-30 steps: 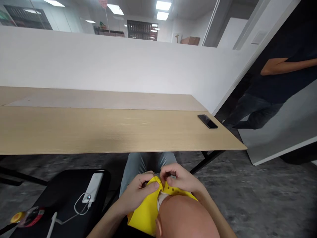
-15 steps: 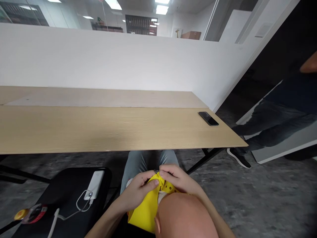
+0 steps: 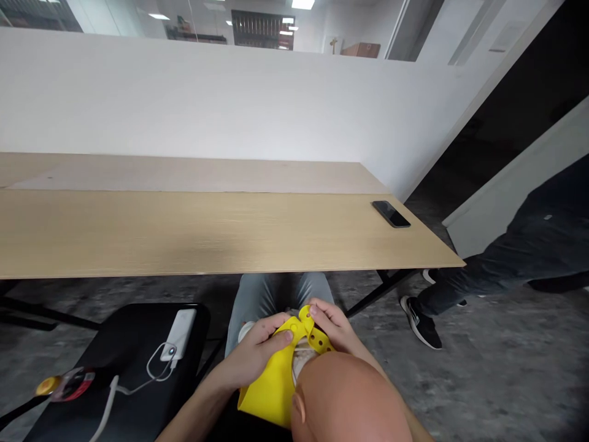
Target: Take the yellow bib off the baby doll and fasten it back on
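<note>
A bald doll is on my lap, its head toward me. Around its neck area lies a yellow bib with a strap full of holes. My left hand pinches the bib's upper edge between thumb and fingers, left of the doll's neck. My right hand grips the rounded tip of the holed strap. Both hands are close together, and the two strap ends overlap or touch between them; whether they are fastened I cannot tell. A bit of whitish cloth shows under the strap.
Ahead stands a wooden table with a phone near its right end. At left, a black seat holds a white power bank, cables and a yellow-capped item. A person's legs are at right.
My right hand has shifted slightly up and right, and the strap tip now shows clearly between my hands. The person at right has stepped. The view has tilted slightly down.
</note>
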Tool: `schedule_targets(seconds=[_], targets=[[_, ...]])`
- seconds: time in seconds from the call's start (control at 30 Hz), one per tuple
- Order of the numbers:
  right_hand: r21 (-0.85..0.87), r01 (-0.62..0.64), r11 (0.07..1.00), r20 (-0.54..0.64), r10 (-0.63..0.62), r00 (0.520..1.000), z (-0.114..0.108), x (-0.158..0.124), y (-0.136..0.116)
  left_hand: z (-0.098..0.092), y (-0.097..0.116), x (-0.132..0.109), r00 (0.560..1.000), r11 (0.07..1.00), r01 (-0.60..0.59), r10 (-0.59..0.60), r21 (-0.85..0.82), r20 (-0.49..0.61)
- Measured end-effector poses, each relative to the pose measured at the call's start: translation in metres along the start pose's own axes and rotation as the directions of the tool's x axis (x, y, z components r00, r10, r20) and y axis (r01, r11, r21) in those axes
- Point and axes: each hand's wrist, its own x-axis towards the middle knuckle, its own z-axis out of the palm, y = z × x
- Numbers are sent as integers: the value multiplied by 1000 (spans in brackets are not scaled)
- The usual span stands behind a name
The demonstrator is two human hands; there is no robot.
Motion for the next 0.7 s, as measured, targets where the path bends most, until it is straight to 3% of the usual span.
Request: schedule_targets(seconds=[0.2,0.33,0.43,0.57,0.7], targets=[[216,-79,973,-36,89,995,-1,-3,7,1,-1,-5,998,997,-58,56,-54,-37],[124,-79,989,-9,81,997,-7,-6,8,-2,-3,-6,995,996,-70,73,46,-69],[270,-34,962,-73,56,996,-15,-8,13,-8,-4,-7,993,977,-76,93,198,-77],[307,3,952,-224,70,972,-26,-19,18,-14,2,-11,988,883,-144,157,446,8],[307,-20,951,-249,100,963,-34,-41,11,-20,10,-18,970,853,-240,224,462,90]])
